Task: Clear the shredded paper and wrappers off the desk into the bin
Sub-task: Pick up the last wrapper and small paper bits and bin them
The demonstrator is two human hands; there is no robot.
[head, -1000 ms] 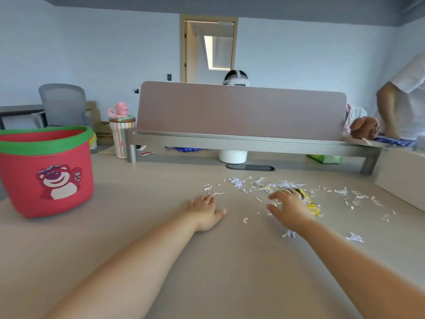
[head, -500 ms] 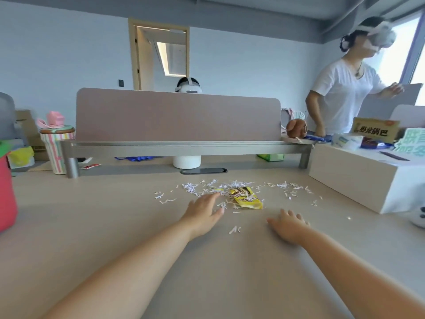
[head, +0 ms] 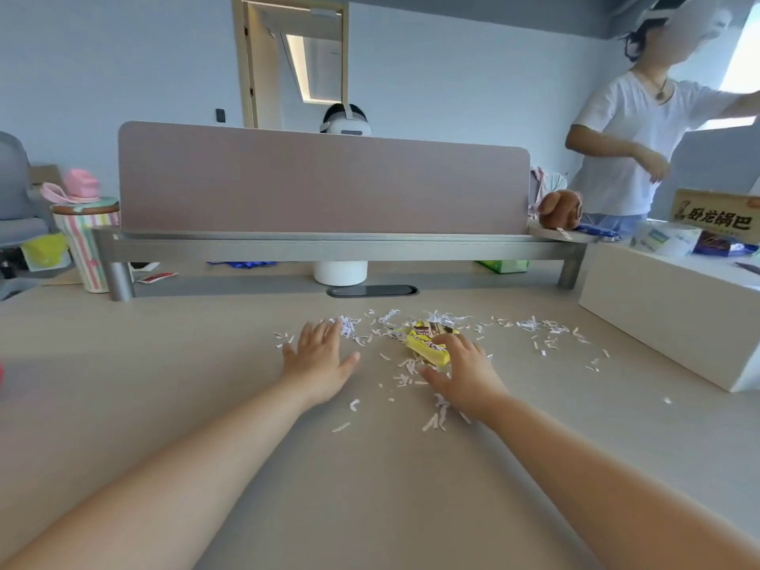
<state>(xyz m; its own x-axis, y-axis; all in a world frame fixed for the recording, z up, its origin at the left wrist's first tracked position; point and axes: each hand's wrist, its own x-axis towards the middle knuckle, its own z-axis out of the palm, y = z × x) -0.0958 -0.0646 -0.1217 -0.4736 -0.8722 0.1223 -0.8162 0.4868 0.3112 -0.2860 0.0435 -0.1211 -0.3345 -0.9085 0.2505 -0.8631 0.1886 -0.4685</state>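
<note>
We're laying our left hand (head: 318, 359) flat on the desk (head: 164, 384), fingers straight and spread, holding nothing. Its fingertips are touching the left edge of the shredded paper (head: 528, 324). Our right hand (head: 462, 374) is resting palm-down near it, fingers loosely extended and lying over the near end of the yellow wrapper (head: 423, 343), not curling round it as far as we're seeing. The wrapper is sitting mid-desk among the shreds, which are spreading in a band in front of the pink divider panel (head: 325, 183) toward the white box (head: 666, 314) on the right. A few bits are lying by our right wrist.
</note>
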